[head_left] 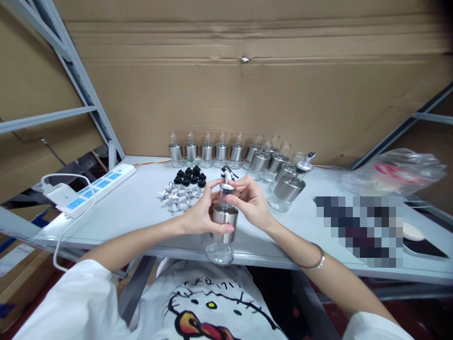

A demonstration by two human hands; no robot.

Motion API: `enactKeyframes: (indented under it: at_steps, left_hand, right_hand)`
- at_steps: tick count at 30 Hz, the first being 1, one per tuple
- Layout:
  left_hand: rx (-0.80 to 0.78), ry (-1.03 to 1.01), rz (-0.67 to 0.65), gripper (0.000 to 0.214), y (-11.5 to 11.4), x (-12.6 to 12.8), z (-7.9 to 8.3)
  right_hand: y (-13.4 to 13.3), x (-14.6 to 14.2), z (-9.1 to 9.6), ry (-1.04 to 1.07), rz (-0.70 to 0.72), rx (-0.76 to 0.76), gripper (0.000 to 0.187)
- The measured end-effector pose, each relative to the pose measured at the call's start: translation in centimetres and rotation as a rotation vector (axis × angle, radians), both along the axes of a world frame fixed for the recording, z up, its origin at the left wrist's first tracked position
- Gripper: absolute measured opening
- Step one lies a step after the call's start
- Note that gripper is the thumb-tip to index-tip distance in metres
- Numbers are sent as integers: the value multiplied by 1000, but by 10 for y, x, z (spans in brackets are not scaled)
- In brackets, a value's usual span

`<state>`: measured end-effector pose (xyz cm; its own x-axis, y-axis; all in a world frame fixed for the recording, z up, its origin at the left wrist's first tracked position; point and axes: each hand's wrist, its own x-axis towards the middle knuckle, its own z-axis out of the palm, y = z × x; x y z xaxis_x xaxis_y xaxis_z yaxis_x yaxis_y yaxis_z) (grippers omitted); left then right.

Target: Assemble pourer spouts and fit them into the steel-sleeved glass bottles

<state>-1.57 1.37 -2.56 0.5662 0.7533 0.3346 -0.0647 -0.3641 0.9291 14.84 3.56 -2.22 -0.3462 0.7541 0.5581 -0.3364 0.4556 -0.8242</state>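
Holding a glass bottle (225, 218) by its smooth metal sleeve, my left hand (200, 215) wraps it at the front edge of the counter (148, 203), while my right hand (253, 205) pinches the silvery pourer (227, 186) at its neck. The bottle stands between both palms. Beyond lie small round black caps (191, 175) and shiny ringed fittings (177, 196); farther back, clear-necked, metal-banded bottles (221, 152) line up before creased brown cardboard (226, 94).

I've a clear-glass bottle (224, 239) w/ satin-finish metal sleeve (226, 217); my table (129, 210) looks smooth, semi-gloss; cardbd. wall (247, 101) matt, w/ creases.
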Motion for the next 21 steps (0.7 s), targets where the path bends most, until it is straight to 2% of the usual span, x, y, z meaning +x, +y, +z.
enactKeyframes:
  at_steps: [6, 9, 11, 14, 17, 21]
  left_hand:
    - [-124, -20, 3, 124, 2, 0, -14]
    - [-164, -30, -19, 130, 6, 1, -22]
    - [-164, -44, -52, 121, 8, 3, -26]
    - [-144, -49, -57, 96, 8, 5, -28]
    - [-140, -21, -2, 78, 6, 5, -26]
    - [-118, 7, 95, 56, 4, 2, -23]
  right_hand:
    - [3, 1, -3, -2, 54, -139, 42]
    - [5, 3, 0, 15, 23, -166, 45]
    - [7, 4, 4, 22, -51, -149, 46]
    - [9, 8, 10, 50, -188, -97, 43]
    - [13, 15, 17, 83, -322, 2, 38]
    - [24, 28, 21, 126, -571, 183, 31]
